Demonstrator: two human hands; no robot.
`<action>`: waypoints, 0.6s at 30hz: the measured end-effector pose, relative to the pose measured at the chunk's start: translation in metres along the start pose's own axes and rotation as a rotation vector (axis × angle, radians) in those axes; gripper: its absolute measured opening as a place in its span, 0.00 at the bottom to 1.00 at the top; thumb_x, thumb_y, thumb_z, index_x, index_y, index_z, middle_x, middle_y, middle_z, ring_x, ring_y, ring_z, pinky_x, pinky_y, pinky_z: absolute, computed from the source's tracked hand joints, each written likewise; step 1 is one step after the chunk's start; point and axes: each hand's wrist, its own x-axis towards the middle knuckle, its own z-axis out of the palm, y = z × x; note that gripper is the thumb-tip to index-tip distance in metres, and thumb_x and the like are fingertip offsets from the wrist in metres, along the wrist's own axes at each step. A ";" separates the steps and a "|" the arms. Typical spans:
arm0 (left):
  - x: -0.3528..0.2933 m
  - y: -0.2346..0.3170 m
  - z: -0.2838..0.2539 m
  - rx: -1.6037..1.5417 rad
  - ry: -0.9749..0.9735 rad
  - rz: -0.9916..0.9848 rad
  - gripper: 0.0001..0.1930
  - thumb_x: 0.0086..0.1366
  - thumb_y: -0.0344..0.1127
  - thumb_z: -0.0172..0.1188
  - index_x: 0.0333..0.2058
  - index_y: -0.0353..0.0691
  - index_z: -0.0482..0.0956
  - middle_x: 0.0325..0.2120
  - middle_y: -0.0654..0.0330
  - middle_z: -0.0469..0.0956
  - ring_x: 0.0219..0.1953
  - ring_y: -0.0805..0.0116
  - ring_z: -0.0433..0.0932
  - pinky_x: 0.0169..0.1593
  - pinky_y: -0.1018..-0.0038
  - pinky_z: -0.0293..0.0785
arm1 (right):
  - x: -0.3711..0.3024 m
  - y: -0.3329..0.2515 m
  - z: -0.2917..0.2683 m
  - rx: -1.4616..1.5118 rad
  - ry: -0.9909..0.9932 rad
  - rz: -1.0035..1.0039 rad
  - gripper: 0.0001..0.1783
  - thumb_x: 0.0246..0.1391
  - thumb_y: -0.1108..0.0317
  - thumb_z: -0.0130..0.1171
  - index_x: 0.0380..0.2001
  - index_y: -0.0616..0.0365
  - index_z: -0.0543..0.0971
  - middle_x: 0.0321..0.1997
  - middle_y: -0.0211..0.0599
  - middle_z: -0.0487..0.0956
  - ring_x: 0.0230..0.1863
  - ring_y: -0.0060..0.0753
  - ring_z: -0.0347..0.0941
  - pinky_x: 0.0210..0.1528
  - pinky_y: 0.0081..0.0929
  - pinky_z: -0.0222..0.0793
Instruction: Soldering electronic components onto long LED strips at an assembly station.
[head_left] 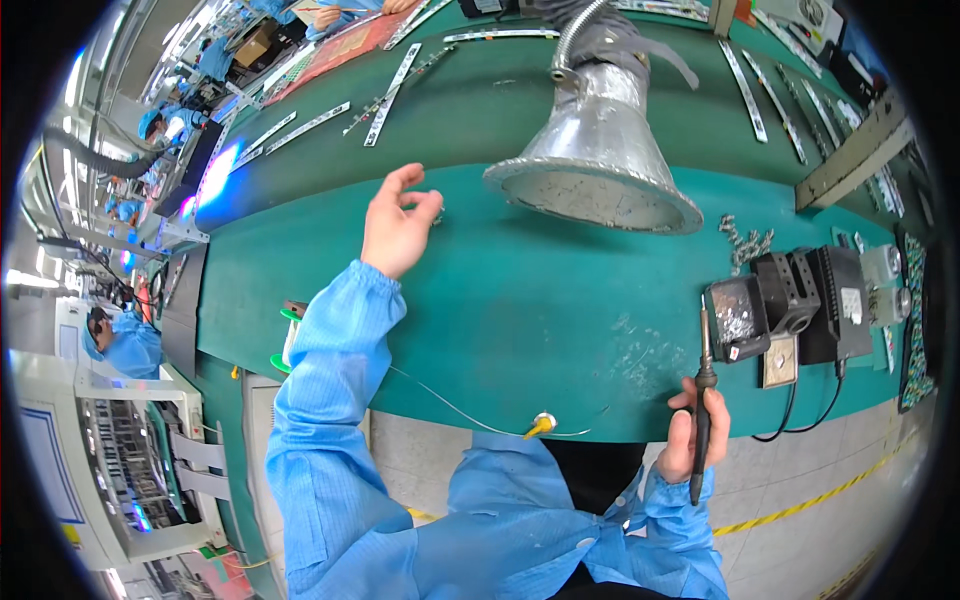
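Note:
In my right hand (690, 440), close to the table's front edge, is a soldering iron (706, 378) with a black handle. Its metal tip points away from me, beside the dark square tray (738, 318) of the soldering stand. My left hand (398, 228) reaches over the middle of the green mat (500, 320), fingers bent and apart. Small metallic bits (439, 216) lie by its fingertips, partly hidden. Thin solder wire (445, 400) runs from near my left sleeve to a yellow plug-like piece (541, 426) at the front edge.
A metal fume hood (605, 150) hangs over the far mat. At right stand a black soldering station (838, 300), an iron holder (787, 290) and a pile of small metal parts (745, 242). Circuit strips (392, 95) lie farther back. A metal post (855, 155) rises at right. Co-workers sit beyond.

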 end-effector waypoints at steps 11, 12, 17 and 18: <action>0.154 -0.095 -0.068 0.848 0.241 -0.171 0.30 0.57 0.33 0.58 0.60 0.44 0.66 0.64 0.54 0.59 0.60 0.46 0.64 0.61 0.59 0.65 | -0.011 0.005 0.006 -0.137 -0.004 -0.063 0.25 0.56 0.71 0.55 0.56 0.67 0.66 0.51 0.55 0.74 0.38 0.35 0.74 0.42 0.31 0.72; 0.167 -0.107 -0.074 0.831 0.246 -0.196 0.30 0.57 0.33 0.58 0.60 0.46 0.65 0.65 0.55 0.57 0.60 0.46 0.63 0.61 0.58 0.65 | -0.009 0.006 0.007 -0.143 -0.001 -0.081 0.25 0.56 0.71 0.55 0.56 0.67 0.66 0.51 0.55 0.74 0.38 0.35 0.74 0.42 0.31 0.72; 0.210 -0.153 -0.095 0.802 0.145 -0.277 0.21 0.57 0.37 0.59 0.51 0.46 0.76 0.50 0.51 0.76 0.51 0.48 0.74 0.55 0.59 0.71 | -0.009 0.003 0.006 -0.211 -0.041 -0.070 0.25 0.57 0.69 0.56 0.56 0.66 0.67 0.51 0.53 0.72 0.36 0.35 0.74 0.41 0.31 0.72; 0.215 -0.152 -0.089 0.786 0.135 -0.270 0.21 0.57 0.37 0.59 0.51 0.46 0.76 0.50 0.51 0.76 0.51 0.48 0.74 0.55 0.59 0.71 | -0.008 0.003 0.006 -0.217 -0.025 -0.068 0.25 0.57 0.68 0.56 0.56 0.66 0.67 0.50 0.53 0.73 0.36 0.35 0.74 0.41 0.32 0.72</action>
